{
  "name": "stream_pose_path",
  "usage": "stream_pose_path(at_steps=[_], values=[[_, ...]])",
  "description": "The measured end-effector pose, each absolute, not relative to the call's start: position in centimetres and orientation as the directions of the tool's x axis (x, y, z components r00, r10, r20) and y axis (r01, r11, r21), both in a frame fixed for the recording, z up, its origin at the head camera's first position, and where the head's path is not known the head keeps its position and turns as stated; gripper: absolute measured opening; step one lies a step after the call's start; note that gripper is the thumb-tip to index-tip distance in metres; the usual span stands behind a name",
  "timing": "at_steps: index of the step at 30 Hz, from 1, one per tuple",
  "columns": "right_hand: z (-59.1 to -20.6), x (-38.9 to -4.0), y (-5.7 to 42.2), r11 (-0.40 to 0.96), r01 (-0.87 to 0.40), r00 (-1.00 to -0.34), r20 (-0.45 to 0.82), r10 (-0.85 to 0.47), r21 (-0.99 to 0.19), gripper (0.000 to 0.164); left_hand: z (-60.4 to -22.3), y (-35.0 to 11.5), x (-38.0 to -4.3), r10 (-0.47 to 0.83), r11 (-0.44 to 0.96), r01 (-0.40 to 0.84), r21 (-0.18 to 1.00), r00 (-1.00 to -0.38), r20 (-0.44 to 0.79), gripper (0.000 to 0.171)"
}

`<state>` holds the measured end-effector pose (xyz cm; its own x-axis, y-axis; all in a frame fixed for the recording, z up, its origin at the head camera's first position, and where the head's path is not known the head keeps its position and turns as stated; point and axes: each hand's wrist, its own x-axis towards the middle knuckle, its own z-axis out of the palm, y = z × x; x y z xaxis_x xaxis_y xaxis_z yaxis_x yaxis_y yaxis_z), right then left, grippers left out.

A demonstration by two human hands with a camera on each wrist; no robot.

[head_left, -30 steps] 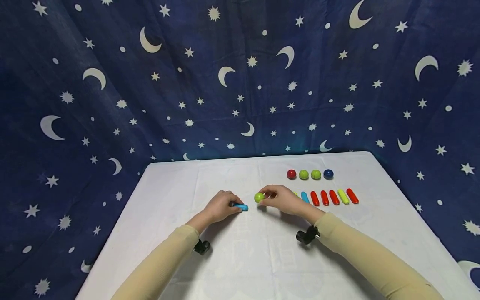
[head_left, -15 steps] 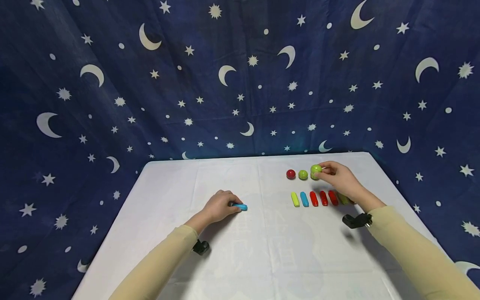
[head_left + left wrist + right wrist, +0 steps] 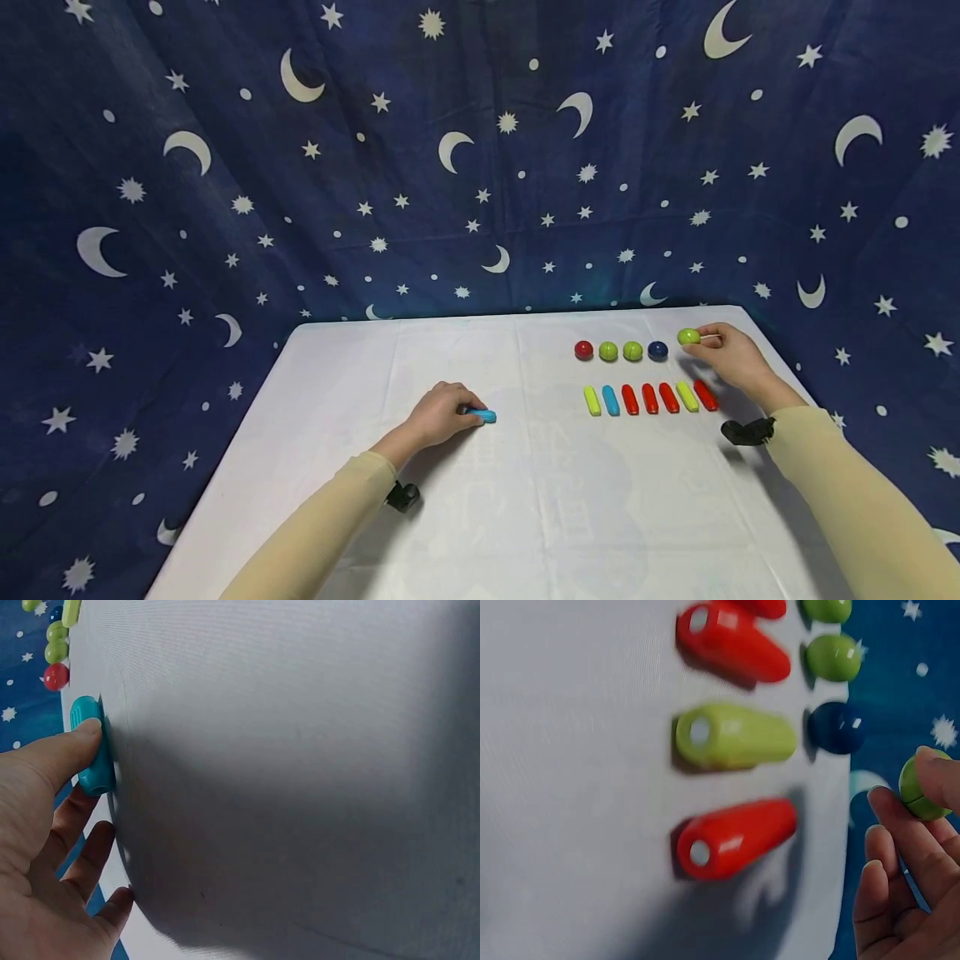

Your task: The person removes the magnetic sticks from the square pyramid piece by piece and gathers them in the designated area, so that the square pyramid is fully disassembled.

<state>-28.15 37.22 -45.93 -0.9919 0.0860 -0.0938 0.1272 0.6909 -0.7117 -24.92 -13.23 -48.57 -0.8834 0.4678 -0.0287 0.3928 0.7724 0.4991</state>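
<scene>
My left hand (image 3: 441, 413) rests low at the middle of the table and pinches a blue rod (image 3: 91, 761) between thumb and fingers. Far to the right, my right hand (image 3: 731, 357) holds a green ball (image 3: 688, 336) between thumb and fingertips, slightly above the table. The held ball is to the right of a dark blue ball (image 3: 657, 351), apart from it. Two green balls (image 3: 633, 351) and a red ball (image 3: 583, 350) continue that row leftward. Nearer than the balls lies a row of short rods, among them a red rod (image 3: 736, 838) with a metal-looking end and a yellow-green rod (image 3: 735, 736).
The white-covered table (image 3: 480, 517) ends at a dark blue curtain (image 3: 480, 167) with moons and stars. The rod row includes another blue rod (image 3: 611, 400) and several red ones. Each wrist carries a small black camera (image 3: 746, 432).
My right hand has carried the green ball from near the left hand across to the right end of the ball row. The left hand stays in place with the blue rod.
</scene>
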Motion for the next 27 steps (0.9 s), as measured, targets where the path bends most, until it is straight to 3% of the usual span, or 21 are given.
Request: stream_pose_path(at_steps=[8, 27], values=[[-47.6, -29.4, 38.3, 0.724, 0.144, -0.99, -0.1, 0.104, -0.675, 0.062, -48.5, -13.2, -24.9, 0.471, 0.775, 0.396, 0.493, -0.881, -0.033, 0.017], [-48.8, -30.0, 38.4, 0.729, 0.215, -0.975, -0.184, 0.123, -0.65, 0.069, -48.4, -13.3, -24.9, 0.472, 0.775, 0.395, 0.494, -0.881, -0.036, 0.017]])
